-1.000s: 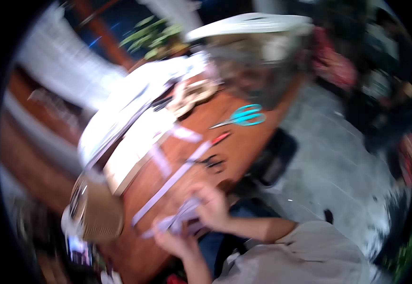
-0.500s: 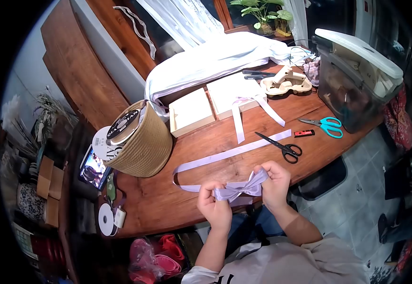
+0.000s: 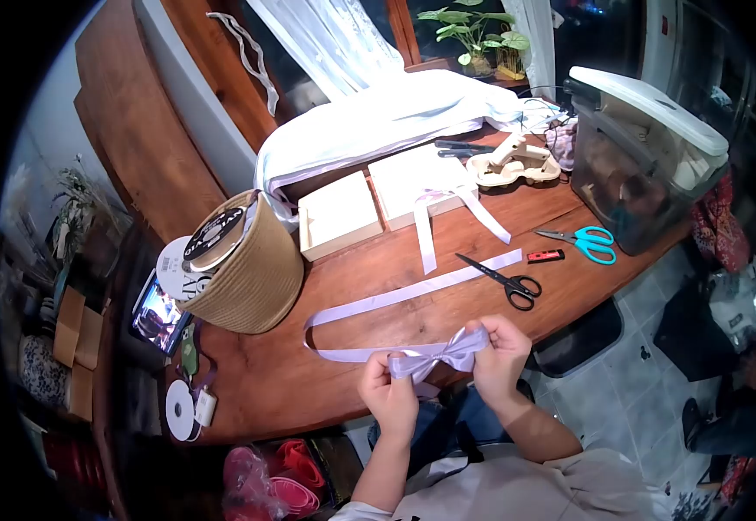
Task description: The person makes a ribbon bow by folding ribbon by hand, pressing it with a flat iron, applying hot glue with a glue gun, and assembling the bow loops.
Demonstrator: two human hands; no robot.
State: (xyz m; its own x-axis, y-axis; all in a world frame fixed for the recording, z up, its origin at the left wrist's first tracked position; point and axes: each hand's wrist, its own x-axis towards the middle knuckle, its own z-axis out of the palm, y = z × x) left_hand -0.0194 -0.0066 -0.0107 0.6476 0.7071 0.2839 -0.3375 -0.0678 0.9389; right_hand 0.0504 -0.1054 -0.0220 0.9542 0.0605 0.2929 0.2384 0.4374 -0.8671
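A lavender satin ribbon bow (image 3: 454,353) is stretched between my two hands above the table's front edge. My left hand (image 3: 390,398) pinches its left loop between thumb and fingers. The right loop is gripped by my right hand (image 3: 503,354). From the bow, a long ribbon tail (image 3: 378,305) runs left, folds back and lies across the wood toward black-handled scissors (image 3: 517,288). A short end hangs below the bow. Beyond the scissors are a small red-and-black item (image 3: 545,256) and turquoise-handled scissors (image 3: 588,244).
Two shallow pale boxes (image 3: 341,217) stand at the back, the right one with a ribbon bow (image 3: 424,227) on it. A woven basket (image 3: 261,282) holds ribbon spools. Also around are a lidded plastic bin (image 3: 630,174), a molded carton (image 3: 517,167), a lit screen (image 3: 159,317) and a white spool (image 3: 180,410).
The camera view has shifted a little, so the table's things appear slightly left and lower. Both hands keep hold of the bow's loops, with the bow tilted slightly differently.
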